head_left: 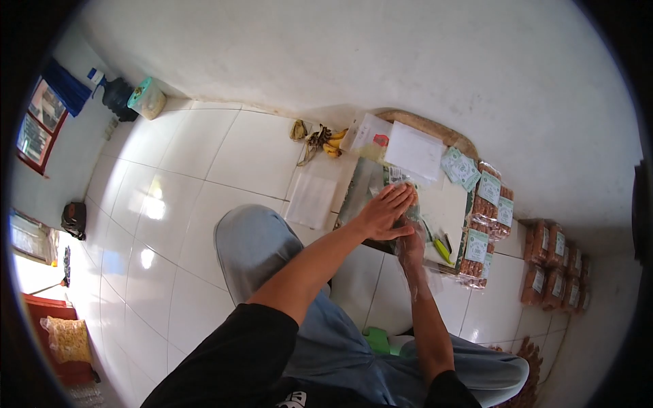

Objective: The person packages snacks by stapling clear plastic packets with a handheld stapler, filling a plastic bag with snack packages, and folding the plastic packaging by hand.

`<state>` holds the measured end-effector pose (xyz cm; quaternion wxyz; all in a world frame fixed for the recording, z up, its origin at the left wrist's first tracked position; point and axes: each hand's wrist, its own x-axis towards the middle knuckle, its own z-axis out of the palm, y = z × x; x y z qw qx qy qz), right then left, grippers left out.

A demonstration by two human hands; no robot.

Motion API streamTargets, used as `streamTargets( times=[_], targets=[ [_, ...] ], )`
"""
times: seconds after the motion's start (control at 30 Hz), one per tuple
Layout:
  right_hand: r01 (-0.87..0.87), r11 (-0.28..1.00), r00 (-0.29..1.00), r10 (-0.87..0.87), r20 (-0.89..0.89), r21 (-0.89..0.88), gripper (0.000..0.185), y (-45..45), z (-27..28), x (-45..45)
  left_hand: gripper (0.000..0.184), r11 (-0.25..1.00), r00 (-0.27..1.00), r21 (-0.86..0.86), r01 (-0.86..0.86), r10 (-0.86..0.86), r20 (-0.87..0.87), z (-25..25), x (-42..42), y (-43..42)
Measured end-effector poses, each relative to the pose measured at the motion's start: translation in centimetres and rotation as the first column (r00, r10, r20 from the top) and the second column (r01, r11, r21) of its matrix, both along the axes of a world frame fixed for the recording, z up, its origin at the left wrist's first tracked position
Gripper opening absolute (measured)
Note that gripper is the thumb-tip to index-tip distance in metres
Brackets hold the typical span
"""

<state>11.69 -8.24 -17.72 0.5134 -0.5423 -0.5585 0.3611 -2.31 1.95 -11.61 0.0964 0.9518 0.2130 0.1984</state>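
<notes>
My left hand [386, 212] lies over a clear plastic bag [416, 262], its fingers stretched out and close together. Just beside and partly beneath it, my right hand [409, 243] appears to be inside that bag. The right fingers are mostly hidden by the left hand and the plastic. A green-and-white printed label [396, 175] shows just beyond my left fingers. Both hands are above a low board [442, 212] in front of my crossed legs. Near the right hand, a yellow-green cutter [443, 250] rests on the board.
White sheets [413, 151] and a fan of printed labels [460, 168] lie at the board's far side. Labelled brown packets [476, 246] stand along its right edge, with more stacked packets [554, 265] by the wall. Bananas [333, 143] and a clear plastic sheet [311, 200] lie left.
</notes>
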Motion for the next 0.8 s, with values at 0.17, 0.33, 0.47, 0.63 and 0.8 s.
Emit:
streamTargets(
  times=[0.17, 0.33, 0.47, 0.63, 0.8],
  targets=[
    [0.058, 0.998, 0.960, -0.064, 0.272, 0.028, 0.041, -0.3, 1.4, -0.8, 0.092, 1.000, 0.999, -0.022, 0.001, -0.001, 0.036, 0.5, 0.0, -0.6],
    [-0.017, 0.969, 0.686, -0.167, 0.708, 0.245, 0.045, 0.0, 0.2, -0.9, 0.093, 1.000, 0.998, 0.010, 0.001, -0.002, 0.057, 0.1, 0.1, -0.6],
    [-0.026, 0.979, 0.764, -0.111, 0.635, 0.203, 0.042, -0.4, -1.0, 0.0, 0.092, 1.000, 0.997, 0.010, -0.020, 0.020, 0.077, -0.3, 0.3, -0.6],
    [-0.042, 0.977, 0.723, -0.114, 0.682, 0.208, 0.038, -0.6, 0.5, -0.5, 0.093, 0.999, 0.994, -0.013, -0.051, 0.052, 0.095, -0.7, 0.8, -1.0],
    [0.014, 0.990, 0.695, -0.110, 0.710, 0.140, 0.042, -0.3, 1.9, -1.1, 0.093, 0.993, 0.990, -0.041, -0.106, 0.110, 0.089, -0.5, 1.3, -1.7]
  ],
)
